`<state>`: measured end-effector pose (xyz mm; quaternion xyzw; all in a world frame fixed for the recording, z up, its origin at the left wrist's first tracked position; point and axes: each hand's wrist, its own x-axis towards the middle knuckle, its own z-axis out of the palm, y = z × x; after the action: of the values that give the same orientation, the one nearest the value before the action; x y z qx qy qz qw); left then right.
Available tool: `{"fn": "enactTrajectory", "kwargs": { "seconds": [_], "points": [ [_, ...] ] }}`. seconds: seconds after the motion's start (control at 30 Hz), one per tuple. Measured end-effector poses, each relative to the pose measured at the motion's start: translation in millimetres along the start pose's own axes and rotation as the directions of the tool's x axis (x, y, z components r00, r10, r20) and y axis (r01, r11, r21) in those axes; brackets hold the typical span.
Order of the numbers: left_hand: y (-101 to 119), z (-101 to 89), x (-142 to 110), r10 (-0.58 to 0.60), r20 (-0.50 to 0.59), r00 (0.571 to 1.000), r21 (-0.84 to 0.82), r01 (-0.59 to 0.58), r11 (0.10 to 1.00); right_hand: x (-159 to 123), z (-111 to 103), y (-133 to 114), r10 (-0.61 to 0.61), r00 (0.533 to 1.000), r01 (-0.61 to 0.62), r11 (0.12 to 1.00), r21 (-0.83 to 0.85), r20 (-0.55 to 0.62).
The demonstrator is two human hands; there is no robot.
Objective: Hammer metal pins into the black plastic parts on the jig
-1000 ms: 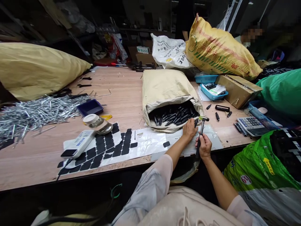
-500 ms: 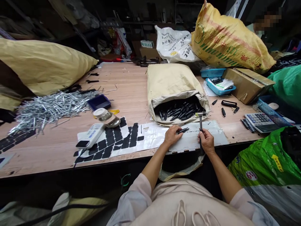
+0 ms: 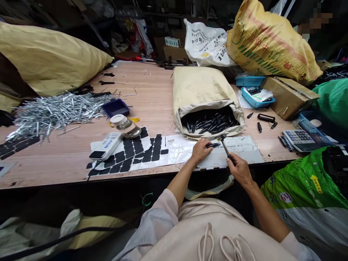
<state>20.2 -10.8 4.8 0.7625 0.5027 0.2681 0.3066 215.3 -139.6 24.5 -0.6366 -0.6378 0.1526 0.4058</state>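
Soft whitish light washes the pale wood-grain desk (image 3: 152,94), glinting off a heap of thin silver metal rods (image 3: 59,113) at 9 o'clock and a metal-shafted hammer (image 3: 225,147) just past 3; gloom swallows 12 o'clock, while wide-angle distortion stretches the edges.

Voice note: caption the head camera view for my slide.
Right hand grasps a hammer; left hand holds a black part before an open sack.

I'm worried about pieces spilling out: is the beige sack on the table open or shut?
Open. The beige sack lies with its mouth gaping toward the camera, and many black pieces show inside.
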Motion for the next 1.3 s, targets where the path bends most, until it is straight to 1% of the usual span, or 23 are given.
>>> {"fn": "enactTrajectory", "kwargs": {
  "seconds": [0.13, 0.27, 0.37, 0.47, 0.57, 0.63, 0.77, 0.83, 0.9, 1.0, 1.07, 1.13, 1.2, 1.27, 1.3],
  "points": [
    [-2, 3.2, 1, 0.016, -0.007, 1.0, 0.014, -0.016, 1.0, -4, 6, 0, -0.066, 0.998, 0.066, 0.996, -0.057, 0.002],
    [-7, 5.7, 2, 0.019, -0.005, 1.0, 0.029, -0.019, 0.999, -8, 10, 1, -0.077, 0.996, 0.081, 0.992, -0.102, 0.038],
    [-9, 6.3, 2, 0.032, -0.007, 0.999, 0.02, -0.032, 0.999, -7, 9, -2, -0.082, 0.996, 0.084, 0.993, -0.081, 0.03],
    [-8, 5.2, 1, 0.039, -0.014, 0.999, 0.002, -0.039, 0.999, -7, 11, -5, -0.116, 0.993, 0.116, 0.992, -0.052, 0.015],
    [-6, 3.7, 0, 0.037, -0.014, 0.999, 0.004, -0.037, 0.999, -10, 17, -3, -0.142, 0.989, 0.143, 0.988, -0.05, 0.035],
    [-5, 3.2, 0, 0.036, -0.011, 0.999, 0.013, -0.036, 0.999, -10, 19, -2, -0.135, 0.989, 0.138, 0.989, -0.052, 0.055],
    [-6, 3.0, 1, 0.042, -0.011, 0.999, 0.006, -0.042, 0.999, 5, 16, 1, -0.056, 0.997, 0.057, 0.998, -0.017, 0.059],
    [-6, 2.6, 0, 0.039, -0.009, 0.999, -0.002, -0.039, 0.999, 18, 14, 5, 0.017, 0.999, -0.018, 0.999, 0.035, 0.041],
    [-6, 2.0, 0, 0.037, 0.002, 0.999, 0.004, -0.037, 0.999, 30, 16, 12, 0.111, 0.993, -0.114, 0.985, 0.132, 0.029],
    [-6, 1.0, 0, 0.046, 0.003, 0.999, 0.007, -0.046, 0.999, 41, 21, 23, 0.249, 0.968, -0.25, 0.912, 0.325, 0.045],
    [-5, -0.3, 0, 0.067, -0.019, 0.998, -0.033, -0.067, 0.997, 44, 23, 27, 0.304, 0.951, -0.296, 0.855, 0.425, 0.052],
    [-3, -3.5, -2, 0.092, -0.057, 0.994, -0.097, -0.097, 0.991, 44, 24, 30, 0.326, 0.944, -0.314, 0.821, 0.476, 0.06],
    [2, -8.9, -13, 0.131, -0.094, 0.987, -0.139, -0.143, 0.98, 43, 23, 31, 0.329, 0.941, -0.324, 0.809, 0.491, 0.079],
    [7, -15.5, -33, 0.204, -0.101, 0.974, -0.125, -0.216, 0.968, 43, 23, 31, 0.329, 0.94, -0.328, 0.806, 0.493, 0.088],
    [9, -18.2, -47, 0.248, -0.081, 0.965, -0.099, -0.256, 0.962, 43, 23, 32, 0.327, 0.941, -0.326, 0.804, 0.497, 0.088]
  ]
}}
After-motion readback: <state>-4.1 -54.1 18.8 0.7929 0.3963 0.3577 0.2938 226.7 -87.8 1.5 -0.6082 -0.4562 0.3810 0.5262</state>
